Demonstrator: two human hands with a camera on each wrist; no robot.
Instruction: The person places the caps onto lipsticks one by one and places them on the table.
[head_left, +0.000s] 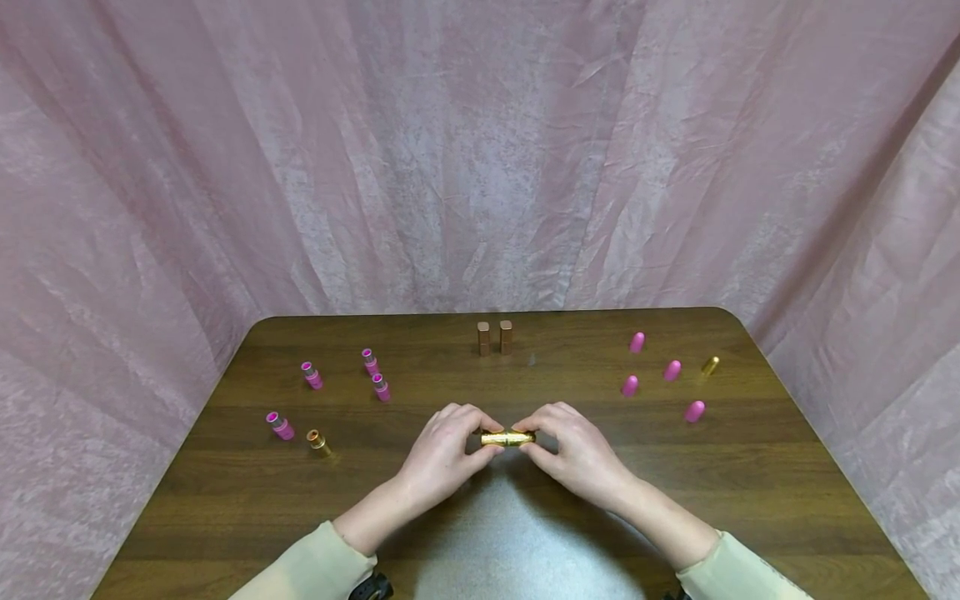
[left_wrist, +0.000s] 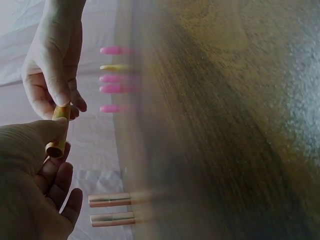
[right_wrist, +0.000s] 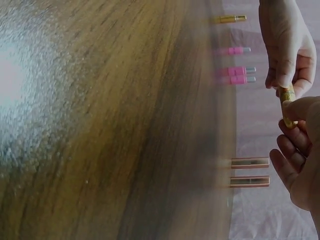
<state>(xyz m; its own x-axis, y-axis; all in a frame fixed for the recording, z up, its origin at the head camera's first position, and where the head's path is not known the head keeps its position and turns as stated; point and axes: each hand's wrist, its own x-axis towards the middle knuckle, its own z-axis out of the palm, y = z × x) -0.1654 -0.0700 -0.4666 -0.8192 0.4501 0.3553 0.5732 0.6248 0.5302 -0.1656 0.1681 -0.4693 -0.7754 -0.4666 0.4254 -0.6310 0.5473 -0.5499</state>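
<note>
Both hands meet at the front middle of the table in the head view, each pinching one end of a shiny gold lipstick tube point(head_left: 507, 438) held level. The left hand point(head_left: 444, 450) has its thumb and fingertips on the left end. On the opposite end are the thumb and fingertips of the right hand point(head_left: 577, 454). A thin seam shows near the tube's middle. In the left wrist view, the round end of the gold lipstick tube point(left_wrist: 56, 149) sticks out past the left thumb. The right wrist view shows the same tube point(right_wrist: 286, 107) between both thumbs.
Several pink lipstick bases point(head_left: 281, 427) and one gold base point(head_left: 318, 442) stand on the left of the wooden table point(head_left: 225, 508). Several pink caps point(head_left: 694, 411) and one gold cap point(head_left: 710, 365) stand right. Two rose-gold lipsticks point(head_left: 483, 338) stand upright at the back, before a pink curtain point(head_left: 480, 167).
</note>
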